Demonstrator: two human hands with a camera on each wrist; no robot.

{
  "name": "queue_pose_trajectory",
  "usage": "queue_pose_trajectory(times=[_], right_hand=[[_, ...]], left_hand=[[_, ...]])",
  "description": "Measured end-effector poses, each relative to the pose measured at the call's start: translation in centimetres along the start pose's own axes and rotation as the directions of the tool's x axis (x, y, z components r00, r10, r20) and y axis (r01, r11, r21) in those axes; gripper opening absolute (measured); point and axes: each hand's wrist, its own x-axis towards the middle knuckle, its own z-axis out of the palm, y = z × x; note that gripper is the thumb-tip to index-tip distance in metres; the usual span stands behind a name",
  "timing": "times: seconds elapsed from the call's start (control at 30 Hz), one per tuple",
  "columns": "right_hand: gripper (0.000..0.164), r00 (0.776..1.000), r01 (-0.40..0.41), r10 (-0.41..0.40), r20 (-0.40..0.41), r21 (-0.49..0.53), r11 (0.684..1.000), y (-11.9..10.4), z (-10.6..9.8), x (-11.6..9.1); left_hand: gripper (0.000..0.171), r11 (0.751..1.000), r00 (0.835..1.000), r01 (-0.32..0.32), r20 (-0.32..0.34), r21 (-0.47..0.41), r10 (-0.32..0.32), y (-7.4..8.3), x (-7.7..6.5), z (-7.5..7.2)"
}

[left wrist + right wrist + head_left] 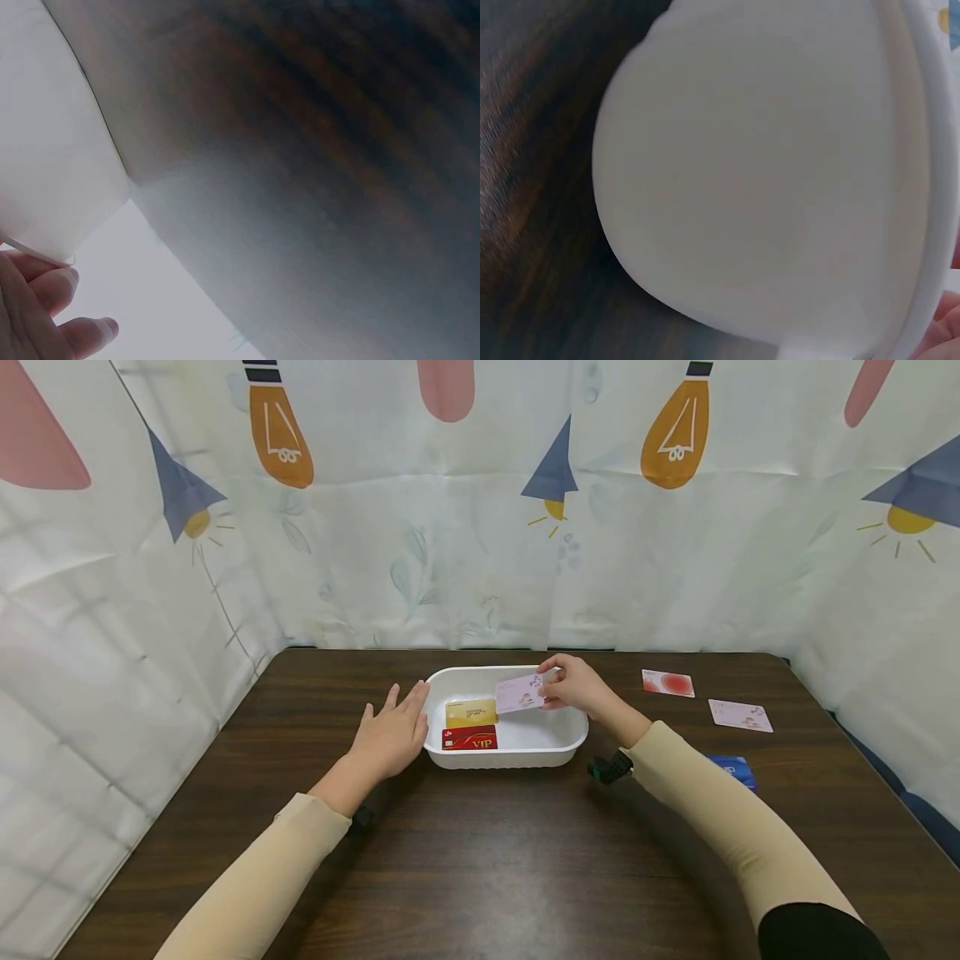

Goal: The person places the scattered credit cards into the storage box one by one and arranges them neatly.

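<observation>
A white tray (540,752) stands near the back of the table. In it lie a gold card (470,713) and, nearer me, a red VIP card (469,738). My right hand (577,685) pinches a pale pink card (517,694) by its right edge, over the tray's back half. With fingers spread, my left hand (392,732) touches the tray's left rim. The left wrist view shows its fingers (56,291) against the tray wall (52,135). Mostly the tray's outer wall (765,180) fills the right wrist view, with a bit of the right hand (941,330) at the edge.
On the right of the dark wooden table (480,860) lie a red-and-white card (667,683), another pale pink card (740,716) and a blue card (737,770), partly behind the right sleeve. A patterned curtain (480,552) hangs along the back and sides.
</observation>
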Motion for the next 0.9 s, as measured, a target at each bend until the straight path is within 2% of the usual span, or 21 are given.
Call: queue_pose_trajectory(times=[0.47, 0.9], right_hand=[[0.037, 0.996, -0.089, 0.091, 0.003, -0.144, 0.986, -0.4, 0.0, 1.0], [0.042, 0.994, -0.088, 0.103, 0.044, -0.266, 0.96, -0.7, 0.5, 1.5]], left_hand=[[0.061, 1.0, 1.0, 0.002, 0.002, 0.01, -0.002, 0.1, 0.0, -0.2], [0.061, 1.0, 1.0, 0.003, 0.003, 0.004, -0.003, 0.0, 0.1, 0.0]])
